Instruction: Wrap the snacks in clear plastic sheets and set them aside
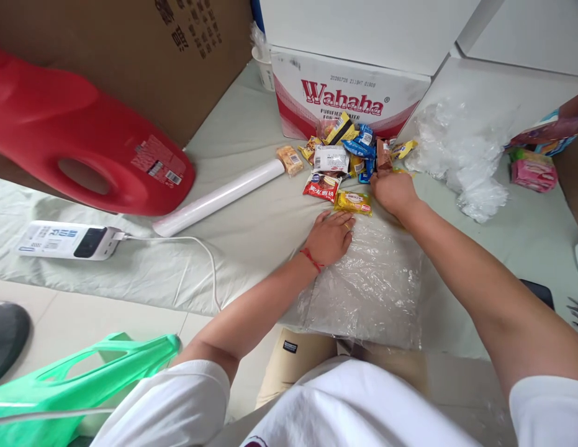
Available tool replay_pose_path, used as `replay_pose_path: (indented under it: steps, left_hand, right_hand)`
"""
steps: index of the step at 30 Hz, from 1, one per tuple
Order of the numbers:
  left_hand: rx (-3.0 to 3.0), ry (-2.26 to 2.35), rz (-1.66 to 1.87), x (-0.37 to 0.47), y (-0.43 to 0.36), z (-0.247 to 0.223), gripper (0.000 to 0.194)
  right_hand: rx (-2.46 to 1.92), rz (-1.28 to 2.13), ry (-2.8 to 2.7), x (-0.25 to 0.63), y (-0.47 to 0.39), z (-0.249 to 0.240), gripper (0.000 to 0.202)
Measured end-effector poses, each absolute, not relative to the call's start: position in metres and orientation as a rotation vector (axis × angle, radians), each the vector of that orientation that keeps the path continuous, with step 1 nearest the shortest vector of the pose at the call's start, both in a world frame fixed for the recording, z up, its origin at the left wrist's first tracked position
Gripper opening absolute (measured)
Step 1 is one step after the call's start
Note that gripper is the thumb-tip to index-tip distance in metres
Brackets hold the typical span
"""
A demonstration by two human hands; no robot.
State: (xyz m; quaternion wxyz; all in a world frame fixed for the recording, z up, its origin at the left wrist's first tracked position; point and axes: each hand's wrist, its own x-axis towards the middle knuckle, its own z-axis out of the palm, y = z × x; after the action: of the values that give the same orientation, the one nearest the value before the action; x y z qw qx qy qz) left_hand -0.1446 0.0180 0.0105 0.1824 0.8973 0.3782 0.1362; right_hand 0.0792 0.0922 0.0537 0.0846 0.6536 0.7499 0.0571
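A clear plastic sheet [367,279] lies flat on the cloth-covered surface. My left hand [330,238] rests on its upper left corner, fingers spread. Just above it are a yellow packet [354,202] and a red packet [321,186]. My right hand [392,191] is at the lower right of a pile of wrapped snacks, its fingers bent down beside a brown packet [384,156]; what they hold, if anything, is hidden. The pile also has a white packet [331,159] and a blue packet [360,147].
A Wahaha box [349,93] stands behind the snacks. Crumpled plastic [460,155] lies right. Leftward are a white roll [223,197], a red jug [84,136] and a power bank [67,240] with a cable. A green bag [84,379] is at lower left.
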Motion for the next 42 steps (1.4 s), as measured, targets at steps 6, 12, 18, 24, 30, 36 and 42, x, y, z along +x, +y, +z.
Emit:
replay_pose_path:
  steps: [6, 12, 18, 24, 30, 36, 42]
  left_hand:
    - [2.556, 1.098, 0.396, -0.144, 0.017, 0.011, 0.053]
    - [2.573, 1.079, 0.367, -0.143, 0.016, 0.009, 0.053]
    - [2.593, 1.089, 0.38, -0.141, 0.014, 0.006, 0.051]
    - [2.578, 1.08, 0.366, -0.141, 0.015, 0.008, 0.051]
    - [2.463, 1.109, 0.373, -0.142, 0.019, 0.01, 0.051]
    - [2.401, 1.113, 0.426, -0.142, 0.021, 0.01, 0.051]
    - [2.431, 1.093, 0.409, -0.142, 0.021, 0.01, 0.049]
  right_hand:
    - [2.275, 0.252, 2.326, 0.084, 0.062, 0.083, 0.03]
    - [2.927, -0.752, 2.476, 0.102, -0.009, 0.107, 0.031]
    - [2.451, -1.786, 2.084, 0.084, -0.07, 0.079, 0.048]
    - [2.823, -2.106, 1.453, 0.045, -0.116, 0.055, 0.048]
    - [3.135, -2.354, 0.879, 0.025, -0.142, 0.05, 0.057]
    - [3.159, -2.189, 1.09, 0.018, -0.143, 0.045, 0.053]
    - [2.74, -0.954, 1.863, 0.043, -0.144, 0.062, 0.048]
